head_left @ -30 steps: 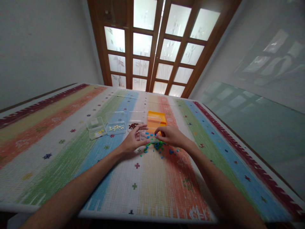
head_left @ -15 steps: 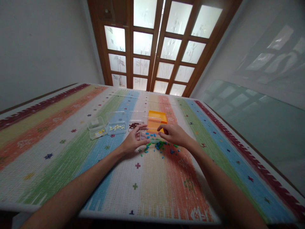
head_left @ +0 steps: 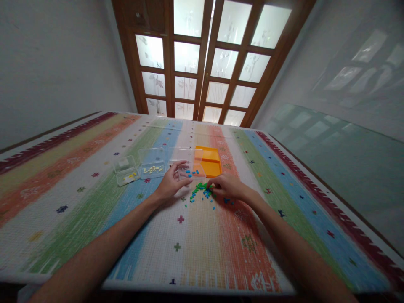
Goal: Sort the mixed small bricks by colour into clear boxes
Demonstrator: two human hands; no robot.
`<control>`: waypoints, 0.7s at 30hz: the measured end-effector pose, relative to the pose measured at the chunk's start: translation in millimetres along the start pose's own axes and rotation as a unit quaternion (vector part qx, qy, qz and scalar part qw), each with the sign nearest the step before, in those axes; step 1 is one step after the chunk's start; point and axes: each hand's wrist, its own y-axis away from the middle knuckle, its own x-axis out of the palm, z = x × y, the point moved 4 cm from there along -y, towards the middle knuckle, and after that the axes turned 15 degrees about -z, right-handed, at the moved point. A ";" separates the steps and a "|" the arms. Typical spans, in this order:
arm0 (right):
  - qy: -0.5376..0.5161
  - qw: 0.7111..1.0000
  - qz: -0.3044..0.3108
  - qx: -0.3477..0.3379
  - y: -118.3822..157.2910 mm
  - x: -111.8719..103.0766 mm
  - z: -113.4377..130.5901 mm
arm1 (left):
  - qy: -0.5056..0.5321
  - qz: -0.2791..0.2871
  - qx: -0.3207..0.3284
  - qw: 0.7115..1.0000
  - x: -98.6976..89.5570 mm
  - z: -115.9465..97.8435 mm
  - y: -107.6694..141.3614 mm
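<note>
My left hand (head_left: 172, 182) is closed on the left side of a clear plastic box (head_left: 200, 171), which has several small blue pieces in it. The box is tilted a little and overlaps the orange tray. My right hand (head_left: 225, 185) has its fingertips down at the right edge of a pile of small green and blue pieces (head_left: 200, 189). Its fingers are bent together; whether a piece is between them is too small to tell. A few blue pieces (head_left: 227, 200) lie beneath and beside that hand.
An orange two-part tray (head_left: 211, 168) stands behind the pile. To the left are an open clear box of pale yellow pieces (head_left: 153, 169) and another with yellow pieces (head_left: 129, 176). A striped cloth (head_left: 198, 248) covers the table; glazed doors stand beyond.
My right hand has moved down from the clear box to the pile. My left hand and the box have shifted slightly left, and more of the orange tray shows.
</note>
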 end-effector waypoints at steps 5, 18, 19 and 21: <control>0.037 0.999 0.004 -0.009 -2.8 -1.2 0.9 | -0.007 0.007 0.007 1.000 -0.1 -1.1 0.3; 0.070 0.996 0.054 -0.029 -13.6 -7.1 13.9 | -0.015 -0.002 0.001 1.000 -1.7 -1.0 -0.9; 0.075 0.995 0.054 -0.030 -14.0 -6.3 14.1 | -0.014 -0.003 -0.002 1.000 -1.7 -1.2 -0.8; 0.090 0.994 0.053 -0.031 -14.7 -4.9 14.0 | -0.012 -0.006 -0.001 1.000 -1.8 -2.1 -0.5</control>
